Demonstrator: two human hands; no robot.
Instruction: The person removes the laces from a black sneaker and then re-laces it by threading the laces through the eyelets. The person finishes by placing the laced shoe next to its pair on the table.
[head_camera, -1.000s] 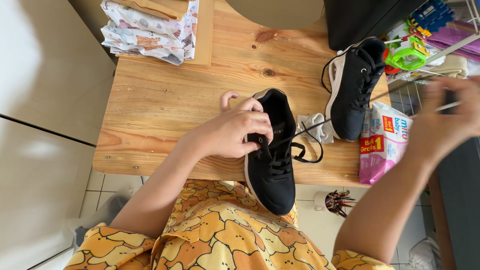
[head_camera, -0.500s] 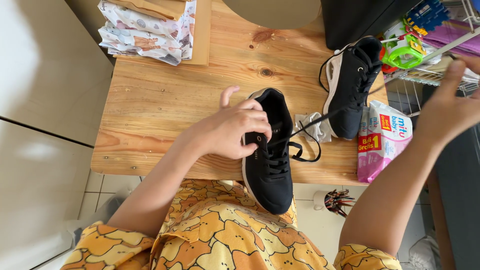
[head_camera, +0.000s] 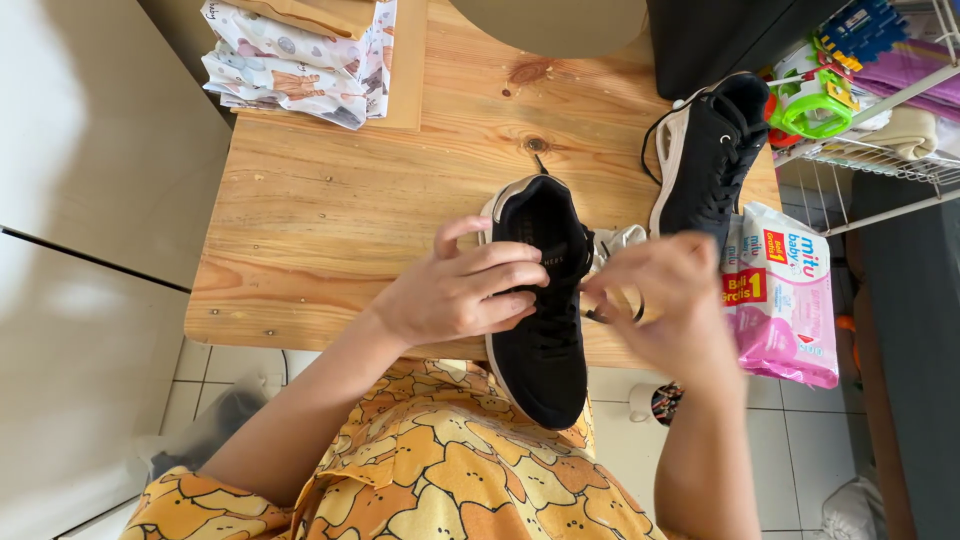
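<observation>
Here, nearest the camera, a lap in yellow cartoon-print fabric (head_camera: 440, 470) fills the bottom of the view, and the toe of a black lace-up sneaker with a pale sole edge (head_camera: 545, 300) hangs over the near edge of the pale pine table (head_camera: 330, 220) above it. The left hand (head_camera: 455, 295) lies across the shoe's upper, fingers curled over the tongue and pinning it down. The right hand (head_camera: 665, 305), blurred, sits just right of the shoe with its fingers drawn narrowly together; a black lace (head_camera: 612, 312) loops out beside them, but whether they actually pinch it I cannot tell.

A slip looks likely to me: with the toe unsupported, a hard pull to the right could twist the shoe out from under the left hand and tip it into the lap. A lace tugged unevenly might also slide back out of its eyelet.

Right of the hands, a pink and white soft packet (head_camera: 785, 300) overhangs the table's right edge; a careless elbow could push it off. Farther back stands the second black sneaker (head_camera: 705, 165), well apart from the first. At the far left lies a stack of folded printed cloth (head_camera: 295, 60), and at the far right a white wire rack (head_camera: 870, 150) holds colourful items.
</observation>
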